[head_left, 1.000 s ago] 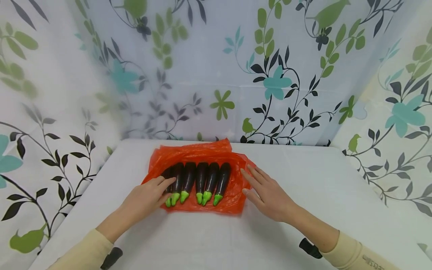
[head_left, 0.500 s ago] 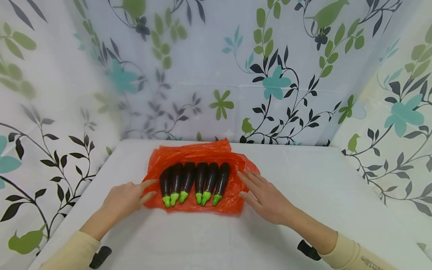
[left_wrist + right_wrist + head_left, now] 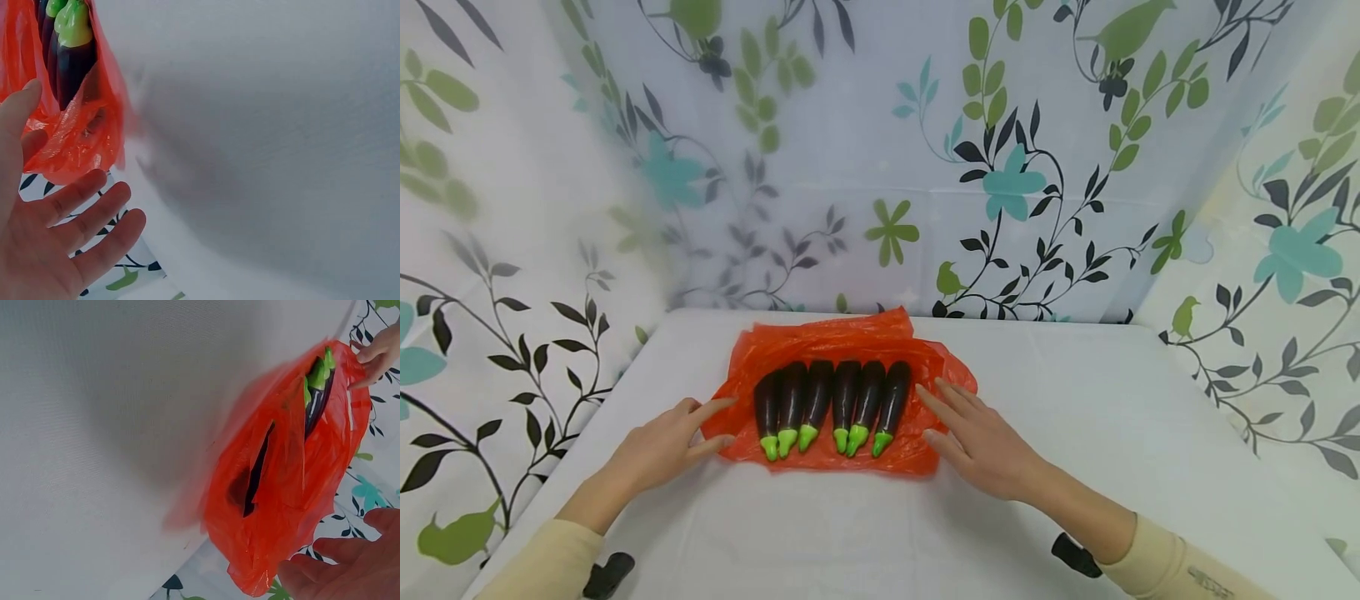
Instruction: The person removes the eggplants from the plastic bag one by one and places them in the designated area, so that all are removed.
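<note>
Several dark purple eggplants [image 3: 895, 400] with bright green stem ends lie side by side on a crumpled red plastic bag [image 3: 835, 331] in the head view. Their stems point toward the person. At the bag's left edge is my left hand [image 3: 655, 450], thumb and index finger apart, fingertips on or just over the plastic; its fingers look spread in the left wrist view. Over the bag's right side, beside the rightmost eggplant, my right hand [image 3: 988, 450] extends its fingers. Whether these press the plastic is hard to tell. In the right wrist view, red plastic [image 3: 275, 475] hides most eggplants.
A white table [image 3: 820, 533] carries the bag near its far side. Behind it hangs a white curtain [image 3: 850, 167] printed with leaves, birds and flowers, which also closes off both sides. Black straps [image 3: 608, 575] sit by the wrists.
My left hand has moved left, off the leftmost eggplants to the bag's left edge, which now spreads slightly further out. My right hand has shifted slightly left over the bag.
</note>
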